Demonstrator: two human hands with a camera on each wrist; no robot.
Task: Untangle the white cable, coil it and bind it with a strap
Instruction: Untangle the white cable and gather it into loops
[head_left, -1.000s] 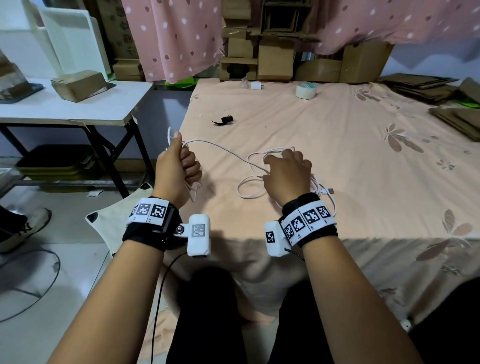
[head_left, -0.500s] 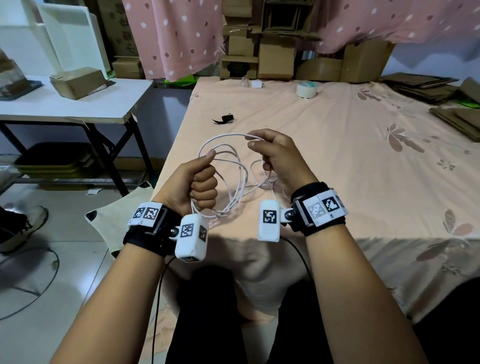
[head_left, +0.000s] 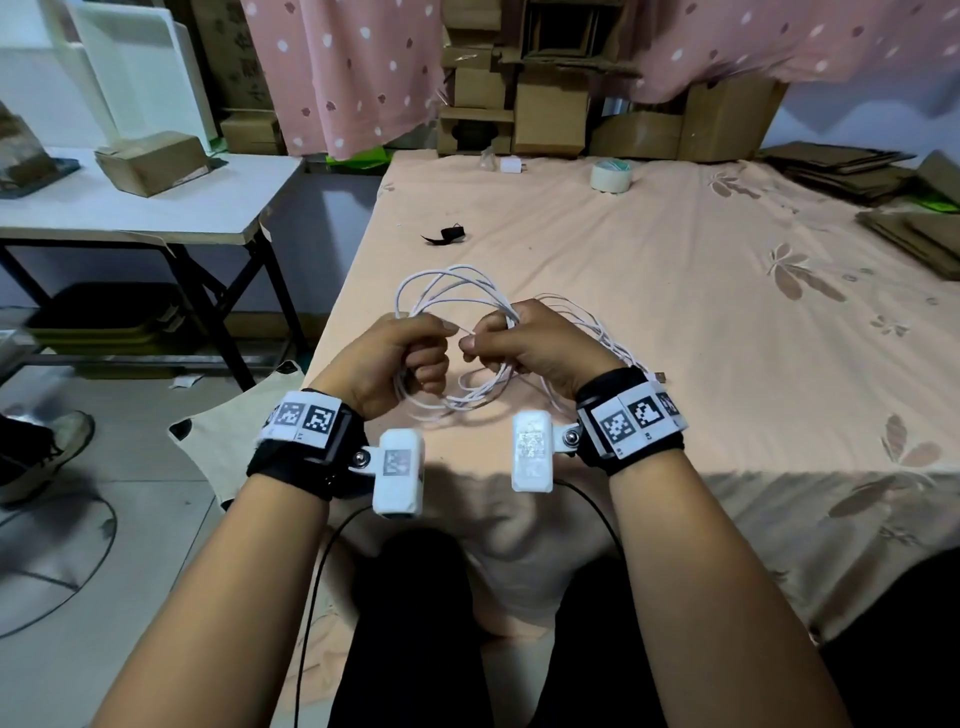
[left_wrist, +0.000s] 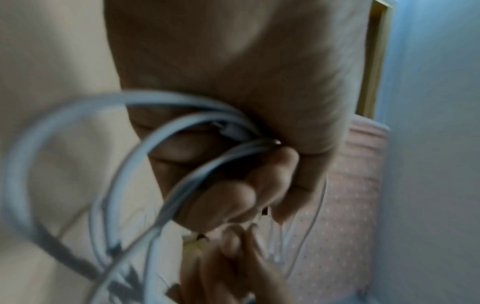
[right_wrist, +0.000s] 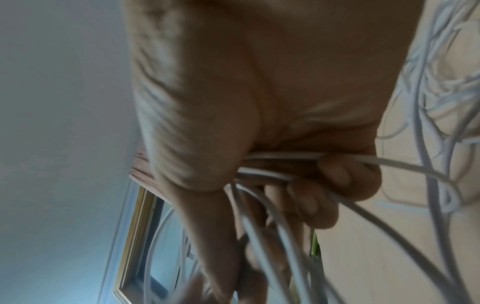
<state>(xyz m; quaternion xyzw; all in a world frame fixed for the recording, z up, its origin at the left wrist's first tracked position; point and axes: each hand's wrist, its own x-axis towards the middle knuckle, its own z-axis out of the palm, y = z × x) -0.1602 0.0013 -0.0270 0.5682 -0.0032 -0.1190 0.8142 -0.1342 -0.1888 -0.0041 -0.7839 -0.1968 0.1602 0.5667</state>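
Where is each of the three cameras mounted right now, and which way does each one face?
Head: worn on the head, looking forward and down at both forearms, left hand and right hand gripping the thin white cable over the peach floral bedsheet.
Left wrist: looks along the left palm; curled fingers round cable loops.
Right wrist: looks along the right palm; fingers clamp several strands.
Shared: all three show the cable.
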